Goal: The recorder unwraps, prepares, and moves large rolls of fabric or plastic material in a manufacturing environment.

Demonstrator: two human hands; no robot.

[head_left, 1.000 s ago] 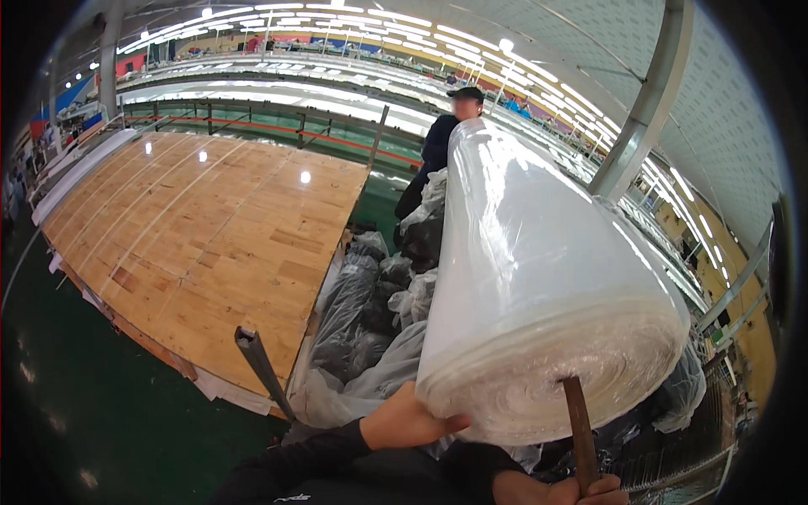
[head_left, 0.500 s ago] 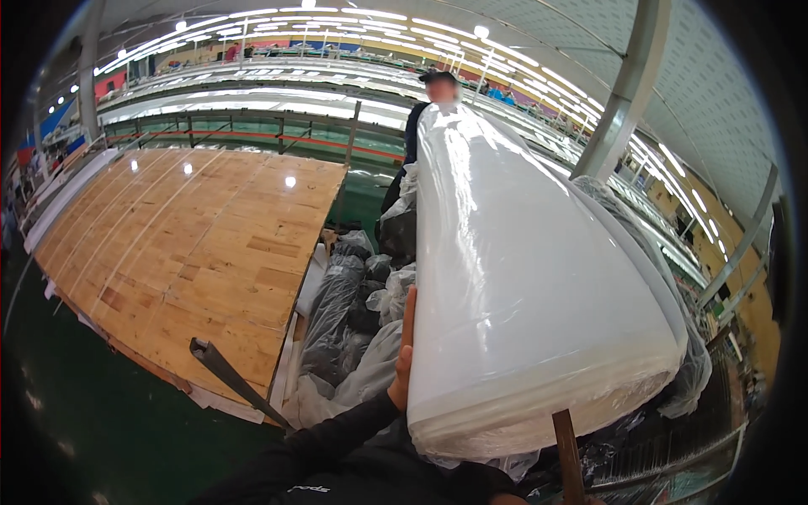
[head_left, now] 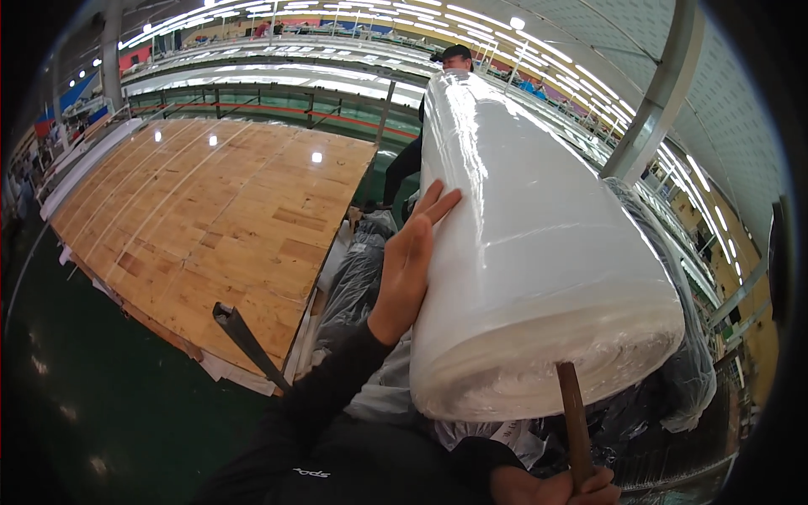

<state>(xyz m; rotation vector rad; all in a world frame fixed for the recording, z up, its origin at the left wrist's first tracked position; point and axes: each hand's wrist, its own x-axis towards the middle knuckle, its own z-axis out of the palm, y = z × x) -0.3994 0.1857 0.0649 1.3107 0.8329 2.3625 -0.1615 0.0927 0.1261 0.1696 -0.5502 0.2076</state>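
Observation:
A large, shiny white roll of plastic-wrapped material lies lengthwise in front of me, with a brown bar projecting from the centre of its near end. My left hand rests against the roll's left side, fingers stretched out along the surface. At the lower right, my right hand is closed around the bar. Beyond the far end of the roll stands a person in dark clothes and a cap, mostly hidden by it.
A broad wooden tabletop lies to my left, with an upright metal rail at its near corner. Wrapped bundles lie between table and roll. A steel column rises on the right; long lit tables stretch behind.
My left hand has moved from low on the roll's near end to higher up its left side. The person's head now shows lower behind the roll, with a leg visible at the left.

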